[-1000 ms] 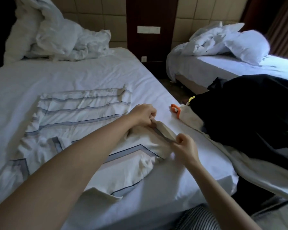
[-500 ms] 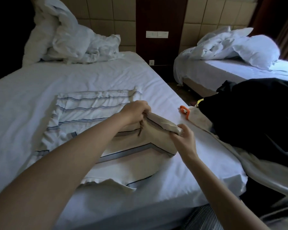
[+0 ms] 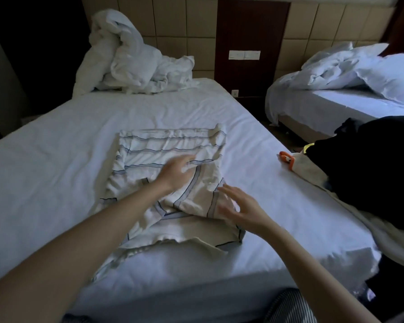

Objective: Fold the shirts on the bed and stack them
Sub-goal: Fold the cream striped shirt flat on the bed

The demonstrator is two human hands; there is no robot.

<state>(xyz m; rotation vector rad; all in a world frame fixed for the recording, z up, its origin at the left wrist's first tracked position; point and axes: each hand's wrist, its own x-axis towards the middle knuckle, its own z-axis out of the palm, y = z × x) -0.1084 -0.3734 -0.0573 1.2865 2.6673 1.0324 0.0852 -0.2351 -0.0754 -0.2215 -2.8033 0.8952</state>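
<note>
Left hand [image 3: 176, 172] and right hand [image 3: 239, 207] spread over shirt [image 3: 170, 155].

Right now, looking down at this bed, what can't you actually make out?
Head view, dark pile: too dim to count garments; the right edge cuts it off.
Head view, white thing with orange tip: half buried under that pile.
Head view, left hand and right hand: blurred, so contact with the striped shirt is unclear.
Head view, shirt's near left part: covered by the left forearm.
</note>
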